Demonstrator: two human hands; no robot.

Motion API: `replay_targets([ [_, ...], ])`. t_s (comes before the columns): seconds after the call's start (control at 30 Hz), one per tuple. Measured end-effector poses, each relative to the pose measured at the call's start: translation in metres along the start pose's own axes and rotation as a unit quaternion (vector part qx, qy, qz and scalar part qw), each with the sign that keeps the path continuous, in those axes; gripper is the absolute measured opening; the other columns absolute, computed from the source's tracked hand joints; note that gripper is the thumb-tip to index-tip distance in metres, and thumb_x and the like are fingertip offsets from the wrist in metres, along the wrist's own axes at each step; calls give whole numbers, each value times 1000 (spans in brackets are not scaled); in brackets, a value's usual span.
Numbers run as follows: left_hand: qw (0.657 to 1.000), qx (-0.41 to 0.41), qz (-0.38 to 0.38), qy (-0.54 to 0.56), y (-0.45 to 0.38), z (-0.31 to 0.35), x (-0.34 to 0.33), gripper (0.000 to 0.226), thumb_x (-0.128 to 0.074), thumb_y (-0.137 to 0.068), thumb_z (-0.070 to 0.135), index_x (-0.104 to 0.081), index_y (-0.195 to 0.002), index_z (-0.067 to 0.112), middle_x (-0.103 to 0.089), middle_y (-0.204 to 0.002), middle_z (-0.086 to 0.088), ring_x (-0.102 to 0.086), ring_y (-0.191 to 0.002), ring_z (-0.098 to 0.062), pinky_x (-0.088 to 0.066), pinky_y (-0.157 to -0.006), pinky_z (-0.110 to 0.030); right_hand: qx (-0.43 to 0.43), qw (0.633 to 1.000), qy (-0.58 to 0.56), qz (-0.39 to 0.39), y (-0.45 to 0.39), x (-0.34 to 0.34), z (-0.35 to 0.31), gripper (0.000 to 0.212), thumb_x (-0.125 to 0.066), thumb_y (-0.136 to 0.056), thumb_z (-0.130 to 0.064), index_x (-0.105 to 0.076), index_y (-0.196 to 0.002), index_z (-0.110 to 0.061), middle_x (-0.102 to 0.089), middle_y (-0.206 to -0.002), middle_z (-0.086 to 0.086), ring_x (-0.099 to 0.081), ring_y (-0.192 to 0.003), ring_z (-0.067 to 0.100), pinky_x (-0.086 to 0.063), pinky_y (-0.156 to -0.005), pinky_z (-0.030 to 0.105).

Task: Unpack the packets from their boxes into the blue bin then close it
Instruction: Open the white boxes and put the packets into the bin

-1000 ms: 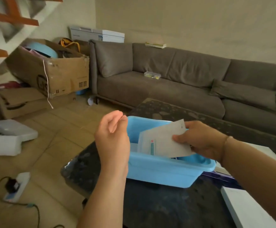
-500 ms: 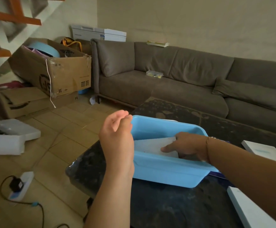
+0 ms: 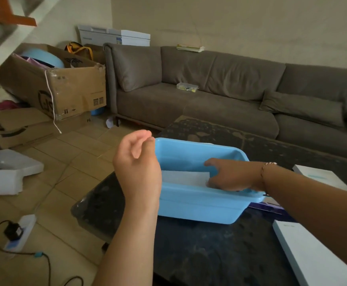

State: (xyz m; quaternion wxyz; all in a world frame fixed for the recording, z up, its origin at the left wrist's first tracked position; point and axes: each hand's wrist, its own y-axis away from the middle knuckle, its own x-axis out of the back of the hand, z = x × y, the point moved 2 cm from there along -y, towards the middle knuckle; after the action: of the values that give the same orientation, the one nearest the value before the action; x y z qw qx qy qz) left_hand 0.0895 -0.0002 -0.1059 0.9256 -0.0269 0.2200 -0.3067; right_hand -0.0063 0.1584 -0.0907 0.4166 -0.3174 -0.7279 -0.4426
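The open blue bin (image 3: 199,205) stands on the dark table (image 3: 209,254). A white packet (image 3: 185,177) lies flat inside it. My right hand (image 3: 230,176) reaches down into the bin, its fingertips resting on the packet's right end and the thumb spread away from them. My left hand (image 3: 137,164) hovers at the bin's left rim with its fingers loosely curled, holding nothing. A white box (image 3: 317,256) lies at the table's near right and another white box (image 3: 317,176) behind my right forearm. No lid is visible.
A flat purple item (image 3: 267,207) sticks out from under the bin's right end. A grey sofa (image 3: 209,104) runs behind the table. Cardboard boxes (image 3: 65,85) stand on the floor at left, with white foam (image 3: 7,172) and a power strip (image 3: 22,232) nearer.
My right hand lowered the white packet from above the bin to its floor, and the thumb has now come off it. My left hand stayed beside the rim.
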Motion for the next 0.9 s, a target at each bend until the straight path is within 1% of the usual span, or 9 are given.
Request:
replay_targets([
  [0.1, 977, -189, -38, -91, 30, 6, -12, 17, -58, -92, 14, -67, -106, 9, -70, -107, 1, -66, -102, -7, -55, -93, -31, 136, 980, -68, 127, 43, 10, 13, 38, -60, -95, -24, -54, -133, -29, -71, -110, -9, -66, -99, 7, -49, -94, 22],
  [0.2, 929, -292, -196, -116, 89, 1, -26, 17, -56, -91, 14, -65, -103, 6, -66, -112, -1, -61, -110, -11, -50, -93, -28, 228, 899, -256, 270, 116, -3, 55, 27, -63, -92, -9, -65, -115, -24, -75, -95, -6, -71, -91, 11, -54, -83, 19],
  [0.33, 753, -270, -567, -197, 167, -27, -30, 32, -62, -85, 15, -66, -117, 19, -58, -131, 13, -45, -128, 0, -35, -108, -17, 107, 901, -156, 390, 195, -51, 154, 68, -58, -78, 16, -66, -96, -49, -73, -98, -21, -71, -87, 7, -56, -78, 17],
  [0.43, 642, -269, -664, -274, 195, -57, -26, 48, -63, -87, 29, -54, -135, 34, -34, -151, 29, -13, -141, 14, -8, -112, -10, -21, 943, 28, 330, 217, -84, 203, 88, -53, -66, 23, -51, -96, -60, -53, -123, -26, -61, -120, 17, -35, -105, 16],
  [0.5, 613, -279, -676, -297, 209, -71, -26, 52, -61, -89, 44, -49, -139, 37, -28, -153, 33, -4, -142, 16, -3, -112, -13, -32, 970, 121, 207, 227, -107, 219, 82, -51, -79, 6, -31, -129, -56, -16, -139, -33, -11, -150, 10, 0, -109, 16],
  [0.6, 599, -321, -670, -298, 223, -87, -25, 48, -62, -87, 52, -58, -132, 37, -44, -145, 30, -21, -143, 8, -23, -117, -29, -72, 982, 117, 132, 245, -113, 242, 69, -50, -93, -24, -14, -142, -56, -5, -138, -42, 22, -138, -7, 16, -111, 20],
  [0.7, 610, -375, -644, -269, 227, -100, -28, 29, -66, -86, 43, -71, -113, 33, -63, -129, 22, -46, -135, -4, -46, -106, -41, -40, 983, 116, 134, 252, -119, 240, 59, -76, -78, -45, -48, -130, -55, -46, -127, -38, -21, -144, 1, -8, -122, 44],
  [0.77, 625, -395, -626, -250, 229, -102, -31, 21, -66, -87, 35, -75, -106, 31, -68, -121, 19, -53, -128, -6, -48, -102, -41, -15, 973, 145, 177, 247, -123, 243, 59, -94, -50, -41, -70, -104, -47, -69, -98, -28, -64, -114, 14, -39, -106, 57],
  [0.9, 728, -347, -564, -179, 231, -80, -41, 20, -65, -86, 25, -78, -100, 18, -74, -107, 11, -63, -113, -4, -55, -93, -35, 66, 947, 90, 302, 250, -122, 246, 19, -77, -76, -42, -74, -95, -42, -69, -87, -22, -64, -98, 12, -50, -98, 55],
])
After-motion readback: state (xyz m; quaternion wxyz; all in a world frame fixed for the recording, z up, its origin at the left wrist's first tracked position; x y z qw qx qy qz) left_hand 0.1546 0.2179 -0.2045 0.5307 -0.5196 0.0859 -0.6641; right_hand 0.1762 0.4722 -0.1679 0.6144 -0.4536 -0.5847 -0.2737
